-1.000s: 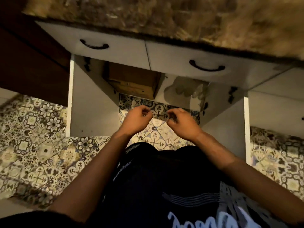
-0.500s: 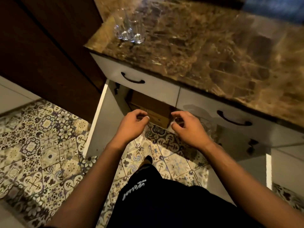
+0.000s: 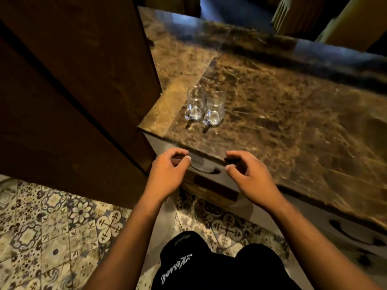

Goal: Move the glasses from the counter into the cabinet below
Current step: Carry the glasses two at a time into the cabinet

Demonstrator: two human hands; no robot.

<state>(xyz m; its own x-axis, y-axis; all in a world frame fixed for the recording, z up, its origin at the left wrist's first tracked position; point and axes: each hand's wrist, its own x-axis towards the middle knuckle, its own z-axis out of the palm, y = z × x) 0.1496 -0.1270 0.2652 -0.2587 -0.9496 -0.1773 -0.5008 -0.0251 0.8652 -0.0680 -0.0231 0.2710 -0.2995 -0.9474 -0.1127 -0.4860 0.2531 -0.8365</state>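
I note a change of view over the last second: the head has come up from the open cabinet below to the bench top, and both hands have risen with it from the cabinet mouth to the front edge of the bench. I read this as one deposit finished and the return trip for more glasses under way, though I cannot confirm what now stands in the cabinet, since its interior is out of sight.

My left hand hovers at the bench edge with fingers loosely curled, thumb and forefinger apart, holding nothing. My right hand matches it, fingers half curled and empty. Neither touches glass.

The two glasses remain on the bench at the 12 o'clock position from my hands, near the left corner and just beside the dark wooden panel at 9 o'clock. They stand upright, side by side, touching or nearly so; motion blur keeps me from saying which. They are clear, with thick bases that catch the light, and they appear empty.

Below the hands, a drawer handle shows between them, and the patterned floor tiles lie at 7 o'clock.
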